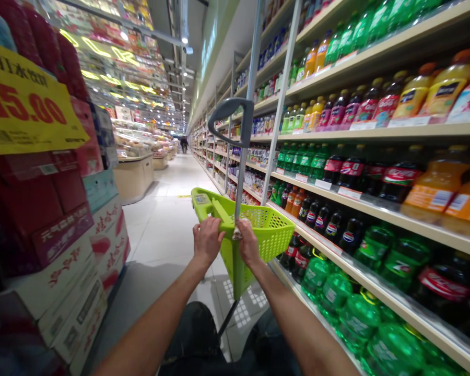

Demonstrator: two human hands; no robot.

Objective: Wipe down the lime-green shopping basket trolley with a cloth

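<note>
A lime-green shopping basket [274,230] with perforated walls stands in front of me, between my knees and the aisle. From its near side rises a grey metal pole [241,183], topped by a dark grey loop handle [247,125]. My left hand [208,240] is closed over the basket's near rim, left of the pole. At the foot of the pole, my right hand [248,244] pinches a small crumpled whitish cloth [237,230] against the rim. The cloth is mostly hidden by the fingers; whether it is fabric or paper I cannot tell.
Shelves of drink bottles [348,172] run along the right, close to the basket. Stacked cartons [74,282] with a yellow price sign [27,104] stand on the left. A tiled aisle [164,209] leads past display counters [135,177] to a distant person [184,144].
</note>
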